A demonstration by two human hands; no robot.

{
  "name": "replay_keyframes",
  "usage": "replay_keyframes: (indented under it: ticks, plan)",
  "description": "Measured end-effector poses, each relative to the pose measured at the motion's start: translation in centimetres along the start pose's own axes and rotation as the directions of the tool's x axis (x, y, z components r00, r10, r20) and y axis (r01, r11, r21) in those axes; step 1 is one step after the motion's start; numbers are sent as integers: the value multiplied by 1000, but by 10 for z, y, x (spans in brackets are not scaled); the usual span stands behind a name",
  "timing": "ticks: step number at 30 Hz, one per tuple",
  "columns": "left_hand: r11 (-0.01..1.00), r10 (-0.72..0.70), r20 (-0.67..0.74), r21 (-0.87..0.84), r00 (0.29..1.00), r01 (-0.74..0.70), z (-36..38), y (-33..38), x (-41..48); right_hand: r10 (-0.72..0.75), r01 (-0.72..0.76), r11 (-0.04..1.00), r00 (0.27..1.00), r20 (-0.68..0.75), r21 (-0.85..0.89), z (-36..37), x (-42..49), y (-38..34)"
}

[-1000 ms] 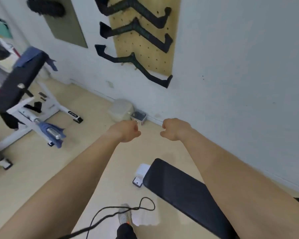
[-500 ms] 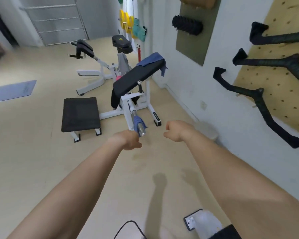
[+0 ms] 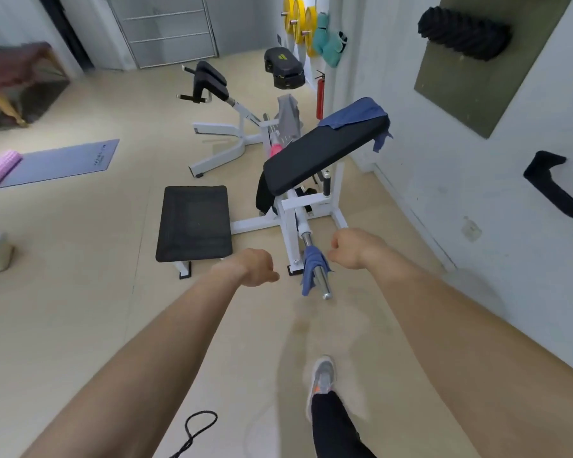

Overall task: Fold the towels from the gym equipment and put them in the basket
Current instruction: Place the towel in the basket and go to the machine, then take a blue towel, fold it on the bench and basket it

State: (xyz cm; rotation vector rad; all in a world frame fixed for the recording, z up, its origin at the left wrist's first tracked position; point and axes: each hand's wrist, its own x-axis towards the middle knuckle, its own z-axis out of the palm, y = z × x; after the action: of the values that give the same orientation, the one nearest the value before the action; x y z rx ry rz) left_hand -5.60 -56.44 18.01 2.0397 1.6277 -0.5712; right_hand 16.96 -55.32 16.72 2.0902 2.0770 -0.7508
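we see both arms stretched forward over the floor [image 3: 80, 292]. the left hand [image 3: 258, 267] shows only its back. its fingers are curled under into a fist, the palm is hidden, and nothing shows in it. the right hand [image 3: 351, 247] is curled the same way, with nothing visible in its grip either.

between the two hands, just left of the right hand, a blue towel [image 3: 312, 267] hangs bunched over a steel bar [image 3: 323, 285]. whether the right hand's fingertips touch it we cannot tell, as they are tucked out of sight. the bar's near end pokes out below the towel.

beyond the right hand stands a white frame with a slanted black pad [image 3: 321, 153]. a second blue towel [image 3: 356, 114] lies over the pad's far, high end, with one corner hanging down its right side. farther off, a grey cloth [image 3: 288, 115] is draped on another white machine. the pad hides its lower part, and we cannot say for sure that it is a towel.

beyond the left hand sits a low black platform [image 3: 194, 223]. far to the left of that hand a purple mat [image 3: 57, 160] runs off the picture's edge, with a blurred pink roller [image 3: 2, 166] on it. below the hands, a grey shoe [image 3: 322, 375] with a dark trouser leg and a looped black cord [image 3: 197, 424] are cut off at the bottom.
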Motion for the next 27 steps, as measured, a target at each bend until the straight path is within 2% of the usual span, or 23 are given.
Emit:
replay_keyframes:
  ticks: [5, 9, 17, 21, 24, 27]
  plan:
    - [998, -50, 63, -33, 997, 52, -28, -28, 122, -16, 10, 998, 995, 97, 65, -4, 133, 26]
    - [989, -92, 166, -96, 982, 109, -30, -50, 221, 25, -45, 995, 980, 198, 94, 9, 234, 55]
    - [961, -71, 284, -238, 956, 142, 19, -71, 438, 161, -227, 945, 949, 270, 237, 110, 400, 105]
    - [938, -41, 268, -321, 963, 130, 72, -80, 558, 234, -315, 905, 929, 285, 284, 196, 470, 137]
    - [903, 11, 221, -420, 975, 85, 122, -76, 627, 235, -326, 889, 928, 291, 322, 253, 515, 159]
    - [834, 72, 134, -552, 988, 14, 171, -66, 670, 230, -304, 870, 947, 226, 387, 299, 551, 174]
